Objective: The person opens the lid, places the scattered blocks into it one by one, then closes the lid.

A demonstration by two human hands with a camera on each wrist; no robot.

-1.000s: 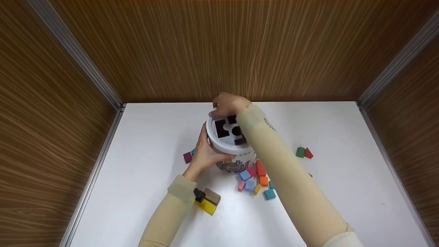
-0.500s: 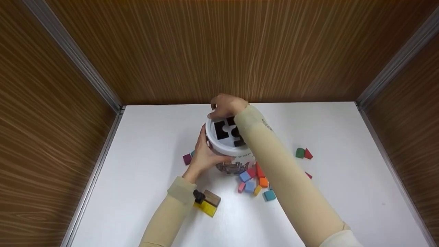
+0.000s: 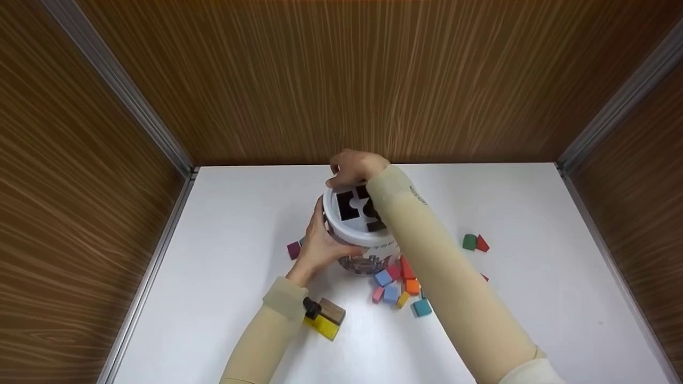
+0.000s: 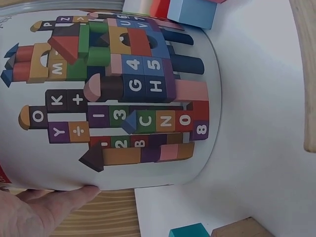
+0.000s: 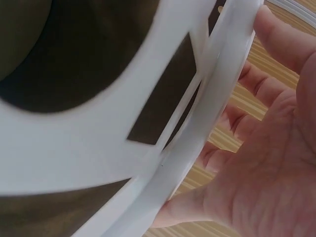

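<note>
A white bucket (image 3: 368, 250) printed with coloured blocks stands in the middle of the white table (image 3: 224, 229); its side fills the left wrist view (image 4: 113, 94). A white lid (image 3: 349, 226) with black shape cut-outs sits on top. My left hand (image 3: 320, 242) wraps the bucket's left side, thumb on the wall (image 4: 54, 205). My right hand (image 3: 355, 165) curls over the lid's far rim (image 5: 217, 98), fingers hooked round its edge. Loose coloured blocks (image 3: 397, 285) lie at the bucket's foot.
A green and a red block (image 3: 475, 242) lie to the right. A purple block (image 3: 293, 249) sits left of the bucket. A yellow and brown block (image 3: 325, 319) lies by my left wrist. Wood-grain walls (image 3: 341, 80) close off three sides.
The lid has turned a little under my right hand; its cut-outs sit at a new angle. Both hands keep their hold on the bucket and lid.
</note>
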